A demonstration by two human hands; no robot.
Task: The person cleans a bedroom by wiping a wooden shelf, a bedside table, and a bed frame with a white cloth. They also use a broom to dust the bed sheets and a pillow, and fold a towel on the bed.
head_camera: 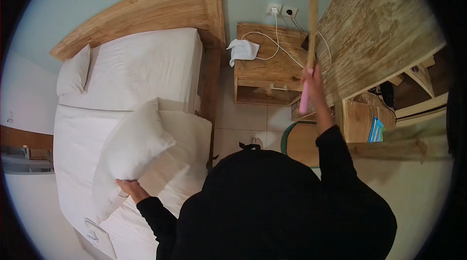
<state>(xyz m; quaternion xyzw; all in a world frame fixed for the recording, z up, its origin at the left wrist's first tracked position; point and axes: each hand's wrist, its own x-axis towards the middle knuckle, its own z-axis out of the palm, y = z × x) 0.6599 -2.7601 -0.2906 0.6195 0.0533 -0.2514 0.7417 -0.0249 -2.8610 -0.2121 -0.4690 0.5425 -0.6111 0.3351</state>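
Note:
My left hand (129, 187) grips the lower edge of a white pillow (133, 143), which is tilted over the bed. Beneath it lies the white bedding (78, 143). At the right, my right hand (313, 77) is closed around the pink handle (304, 97) of a long, tan stick-like tool (312, 15) raised upright in front of the bedside table; its far end is out of view. A second white pillow (74, 72) rests by the wooden headboard (164, 8).
A wooden bedside table (270, 68) bears a white cloth (243, 50) and a white cable. Wall sockets (281, 10) hold plugs. A large wooden panel (379, 33) leans in at the right, above a round-edged stool (301, 143). A flat item (102, 240) lies at the bed's lower left.

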